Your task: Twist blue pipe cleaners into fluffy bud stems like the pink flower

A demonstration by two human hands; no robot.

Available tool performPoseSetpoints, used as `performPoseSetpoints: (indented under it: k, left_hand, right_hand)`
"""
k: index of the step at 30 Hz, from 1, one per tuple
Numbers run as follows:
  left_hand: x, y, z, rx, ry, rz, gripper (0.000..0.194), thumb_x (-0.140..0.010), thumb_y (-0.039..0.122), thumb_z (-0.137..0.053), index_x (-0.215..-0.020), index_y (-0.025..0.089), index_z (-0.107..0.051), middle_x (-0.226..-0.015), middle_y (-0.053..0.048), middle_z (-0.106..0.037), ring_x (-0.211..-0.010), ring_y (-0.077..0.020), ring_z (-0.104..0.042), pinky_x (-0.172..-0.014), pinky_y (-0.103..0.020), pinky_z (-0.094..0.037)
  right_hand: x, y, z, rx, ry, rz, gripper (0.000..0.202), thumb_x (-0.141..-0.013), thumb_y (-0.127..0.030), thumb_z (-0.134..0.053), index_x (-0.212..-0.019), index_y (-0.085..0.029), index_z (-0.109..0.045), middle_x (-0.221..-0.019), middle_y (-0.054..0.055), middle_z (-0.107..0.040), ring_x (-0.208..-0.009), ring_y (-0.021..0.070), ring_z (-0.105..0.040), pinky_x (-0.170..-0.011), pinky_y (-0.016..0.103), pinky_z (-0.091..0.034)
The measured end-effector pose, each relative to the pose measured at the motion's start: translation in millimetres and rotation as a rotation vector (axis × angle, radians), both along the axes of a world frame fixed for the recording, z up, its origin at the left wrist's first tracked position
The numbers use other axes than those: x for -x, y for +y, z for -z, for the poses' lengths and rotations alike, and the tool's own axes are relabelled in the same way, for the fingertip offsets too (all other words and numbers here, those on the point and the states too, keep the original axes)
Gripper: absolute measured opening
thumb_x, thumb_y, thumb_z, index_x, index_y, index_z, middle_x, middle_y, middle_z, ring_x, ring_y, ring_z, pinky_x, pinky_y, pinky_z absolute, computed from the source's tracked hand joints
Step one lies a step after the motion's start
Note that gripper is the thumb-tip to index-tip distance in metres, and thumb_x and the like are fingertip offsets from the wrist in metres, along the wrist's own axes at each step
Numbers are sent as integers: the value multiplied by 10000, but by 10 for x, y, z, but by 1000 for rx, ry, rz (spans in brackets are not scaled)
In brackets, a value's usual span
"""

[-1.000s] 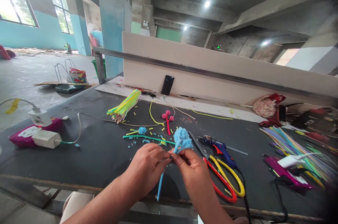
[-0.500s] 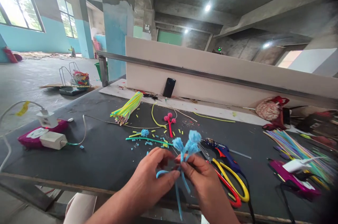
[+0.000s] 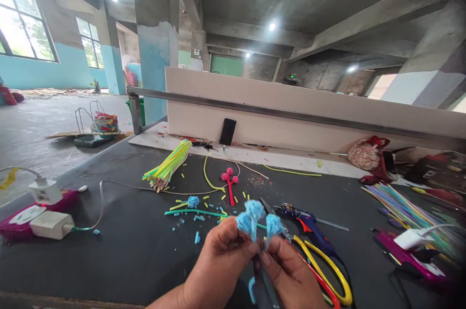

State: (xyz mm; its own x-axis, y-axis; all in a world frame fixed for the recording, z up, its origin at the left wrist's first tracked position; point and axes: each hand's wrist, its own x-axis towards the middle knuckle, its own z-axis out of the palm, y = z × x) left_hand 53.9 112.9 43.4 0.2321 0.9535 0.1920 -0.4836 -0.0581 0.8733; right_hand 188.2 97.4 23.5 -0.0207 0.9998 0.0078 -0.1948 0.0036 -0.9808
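Three fluffy blue pipe-cleaner flower heads (image 3: pixel 255 212) stand up between my hands, close above the dark table. My left hand (image 3: pixel 224 258) pinches the stems under the two left heads between thumb and fingertips. A third blue head (image 3: pixel 274 225) rises from my right hand (image 3: pixel 291 268), whose thumb and finger are closed on its stem. Blue stem ends hang beneath my fingers, partly hidden and blurred. Just past my right hand lie scissors with yellow and red handles (image 3: pixel 329 260) and a blue glue gun (image 3: pixel 313 231). A green pipe cleaner (image 3: pixel 196 212) runs behind my left hand.
A pink pipe-cleaner flower (image 3: pixel 230 185), small cut bits and a yellow-green bundle (image 3: pixel 169 166) lie farther back. A phone (image 3: pixel 227 131) leans on the white board. Purple power strips (image 3: pixel 407 255) with cables sit at both sides. More coloured pipe cleaners (image 3: pixel 396 207) lie right.
The view has tilted upward and my hands sit lower in it. The blue heads have been rearranged: two now stand at my left hand and one apart at my right.
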Motion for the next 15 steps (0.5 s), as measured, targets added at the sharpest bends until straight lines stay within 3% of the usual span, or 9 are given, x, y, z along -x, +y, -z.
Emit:
performPoseSetpoints:
  k: [3, 5, 7, 11, 15]
  left_hand:
    - [-56, 119, -2, 168, -125, 151, 139, -702, 251, -685, -673, 132, -618, -608, -16, -572, -576, -121, -512, -618, -265, -432]
    - [-60, 224, 49, 233, -123, 177, 149, -693, 248, -699, -672, 119, -628, -601, -26, -592, -568, -117, -519, -626, -264, -431]
    - [-40, 347, 115, 266, -105, 142, 154, -672, 237, -728, -673, 117, -630, -615, -24, -604, -567, -104, -519, -624, -246, -423]
    - [28, 554, 211, 250, -58, 39, 163, -685, 245, -735, -684, 120, -630, -648, -17, -613, -587, -93, -526, -628, -229, -419]
    - [44, 587, 219, 246, -10, 72, 200, -706, 297, -721, -701, 121, -625, -604, -11, -598, -538, -102, -522, -574, -245, -429]
  right_hand:
    - [-106, 139, -9, 26, 21, -55, 273, -681, -431, -752, -731, -191, -632, -588, -21, -592, -522, 104, -509, -512, 207, -400]
    - [-171, 228, -18, 32, 11, -123, 256, -703, -421, -737, -765, -190, -644, -634, -7, -623, -549, 116, -535, -536, 221, -418]
    - [-230, 306, -33, 31, -47, -153, 231, -722, -406, -725, -790, -195, -660, -711, 4, -643, -628, 134, -563, -606, 240, -443]
    - [-339, 421, -14, -94, -145, -35, 226, -762, -447, -668, -733, -223, -666, -919, 14, -639, -896, 189, -553, -818, 275, -418]
    - [-360, 457, 66, -81, -204, -80, 263, -794, -449, -626, -672, -217, -654, -881, 18, -633, -864, 200, -543, -816, 301, -403]
